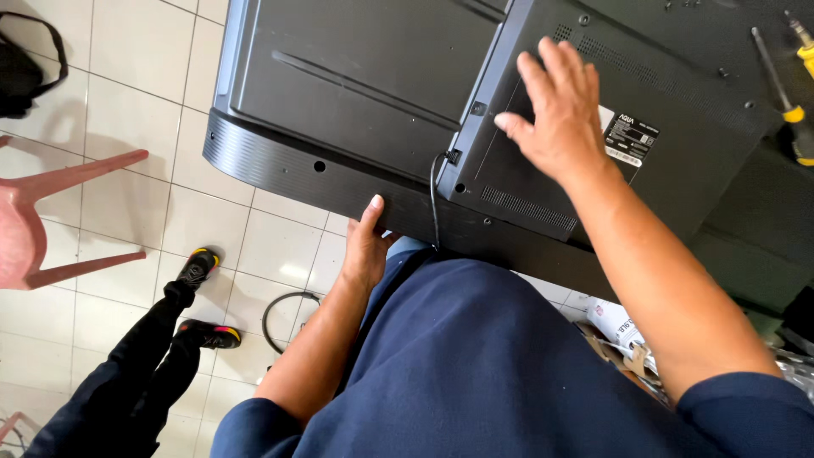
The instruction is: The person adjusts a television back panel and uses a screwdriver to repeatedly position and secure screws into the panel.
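Across the upper middle of the frame lies a large black television (356, 93), back up, with a smaller black television (644, 102) stacked on it at upper right. Right hand (555, 114) rests flat, fingers spread, on the smaller one; left hand (366, 246) presses open against the larger set's lower edge.

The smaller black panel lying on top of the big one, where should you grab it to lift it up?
Probably by its near left corner, coming from the person's side. The smaller black panel lies tilted over the big television back, and that corner juts out free, with its edge exposed for fingers to hook under. The right hand rests flat on it there; the left hand touches the big set's near edge.
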